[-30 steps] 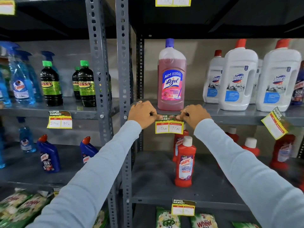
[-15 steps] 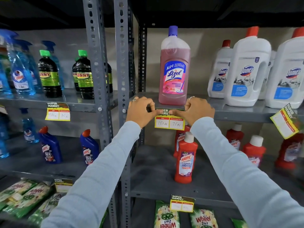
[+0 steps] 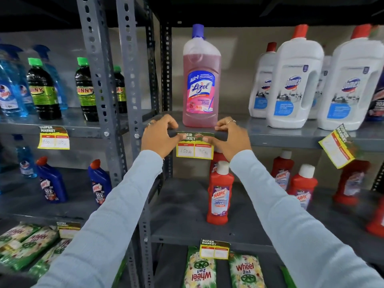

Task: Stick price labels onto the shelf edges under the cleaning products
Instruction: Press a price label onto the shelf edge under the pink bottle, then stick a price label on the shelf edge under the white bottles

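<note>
A yellow and green price label hangs on the grey shelf edge right below a pink Lizol bottle. My left hand presses the label's top left corner with its thumb, fingers curled over the shelf lip. My right hand does the same at the top right corner. The label's green header lies flat against the edge between my thumbs. Handwritten prices show on its two white fields.
White Domex bottles stand to the right, with a tilted label dangling below them. Red Harpic bottles fill the shelf beneath. Grey perforated uprights split off the left bay with dark green-capped bottles and another label.
My view has come closer and shifted slightly. My thumbs have slid inward along the label's top strip, pressing it onto the shelf edge. The label stays in the same place.
</note>
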